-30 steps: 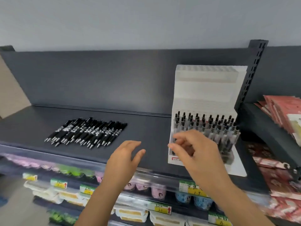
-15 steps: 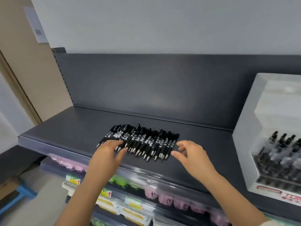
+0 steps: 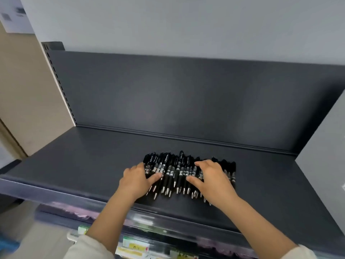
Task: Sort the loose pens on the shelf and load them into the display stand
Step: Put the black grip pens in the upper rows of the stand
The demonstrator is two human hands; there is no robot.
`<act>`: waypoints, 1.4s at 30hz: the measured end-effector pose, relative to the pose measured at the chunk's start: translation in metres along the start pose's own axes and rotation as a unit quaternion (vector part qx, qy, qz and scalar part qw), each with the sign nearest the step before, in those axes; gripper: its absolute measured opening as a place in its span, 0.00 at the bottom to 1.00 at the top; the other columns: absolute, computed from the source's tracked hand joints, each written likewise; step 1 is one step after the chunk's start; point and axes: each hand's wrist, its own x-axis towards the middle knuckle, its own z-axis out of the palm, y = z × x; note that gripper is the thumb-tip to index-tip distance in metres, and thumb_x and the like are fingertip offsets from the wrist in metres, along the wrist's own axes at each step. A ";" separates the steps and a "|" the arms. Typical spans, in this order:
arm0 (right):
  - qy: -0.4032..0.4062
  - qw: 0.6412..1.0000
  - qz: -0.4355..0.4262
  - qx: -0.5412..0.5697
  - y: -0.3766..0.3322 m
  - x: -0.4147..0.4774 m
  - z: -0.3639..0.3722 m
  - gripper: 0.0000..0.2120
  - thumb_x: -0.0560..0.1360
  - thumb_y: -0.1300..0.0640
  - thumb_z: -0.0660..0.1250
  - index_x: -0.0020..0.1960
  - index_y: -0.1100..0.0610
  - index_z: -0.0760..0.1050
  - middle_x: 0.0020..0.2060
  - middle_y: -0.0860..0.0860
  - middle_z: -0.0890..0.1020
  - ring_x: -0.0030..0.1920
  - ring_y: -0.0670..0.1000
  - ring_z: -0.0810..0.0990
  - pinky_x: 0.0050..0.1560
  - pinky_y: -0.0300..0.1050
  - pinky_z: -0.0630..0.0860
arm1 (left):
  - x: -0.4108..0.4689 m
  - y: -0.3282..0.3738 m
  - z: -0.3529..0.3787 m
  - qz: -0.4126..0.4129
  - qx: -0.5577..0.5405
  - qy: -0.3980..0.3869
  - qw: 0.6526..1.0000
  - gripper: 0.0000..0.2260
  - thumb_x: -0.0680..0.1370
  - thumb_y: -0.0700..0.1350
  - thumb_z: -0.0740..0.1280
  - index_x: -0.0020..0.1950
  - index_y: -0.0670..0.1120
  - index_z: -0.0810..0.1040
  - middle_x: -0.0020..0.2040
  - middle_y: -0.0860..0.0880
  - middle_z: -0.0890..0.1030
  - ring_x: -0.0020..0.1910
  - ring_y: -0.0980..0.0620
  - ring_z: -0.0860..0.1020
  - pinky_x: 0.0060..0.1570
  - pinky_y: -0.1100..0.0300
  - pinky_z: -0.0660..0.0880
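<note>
Though perhaps loose, pens (image 3: 175,176) on shelf (image 3: 89,165)

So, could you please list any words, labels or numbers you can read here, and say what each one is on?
Nothing here can be read clearly.
White print on the pens: too blurred to read.
Yellow and green price tags below the shelf: blurred, unreadable.
Paper notice at upper left: only dark marks, too small and blurred to read.
</note>
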 end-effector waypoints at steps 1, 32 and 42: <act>-0.003 1.000 0.003 -0.022 -0.002 0.004 0.003 0.29 0.77 0.41 0.61 0.73 0.54 0.61 0.69 0.49 0.67 0.70 0.51 0.62 0.67 0.46 0.65 | 0.001 0.002 0.000 0.003 0.007 -0.005 1.000 0.36 0.73 0.67 0.61 0.72 0.47 0.62 0.68 0.46 0.70 0.69 0.41 0.62 0.62 0.47 0.70; -0.030 0.935 0.317 0.156 0.057 0.037 -0.006 0.42 0.68 0.51 0.73 0.74 0.59 0.54 0.69 0.59 0.63 0.66 0.59 0.68 0.63 0.52 0.71 | 0.032 0.003 -0.008 0.030 -0.149 0.007 0.988 0.14 0.80 0.47 0.61 0.61 0.40 0.73 0.51 0.44 0.79 0.44 0.49 0.76 0.42 0.57 0.72; -0.040 0.941 0.313 0.120 0.049 0.038 -0.004 0.29 0.71 0.54 0.70 0.66 0.63 0.64 0.61 0.58 0.71 0.54 0.56 0.74 0.45 0.46 0.73 | 0.031 -0.008 -0.011 0.029 -0.172 -0.011 0.985 0.19 0.75 0.52 0.69 0.62 0.45 0.75 0.57 0.47 0.79 0.56 0.48 0.76 0.52 0.58 0.71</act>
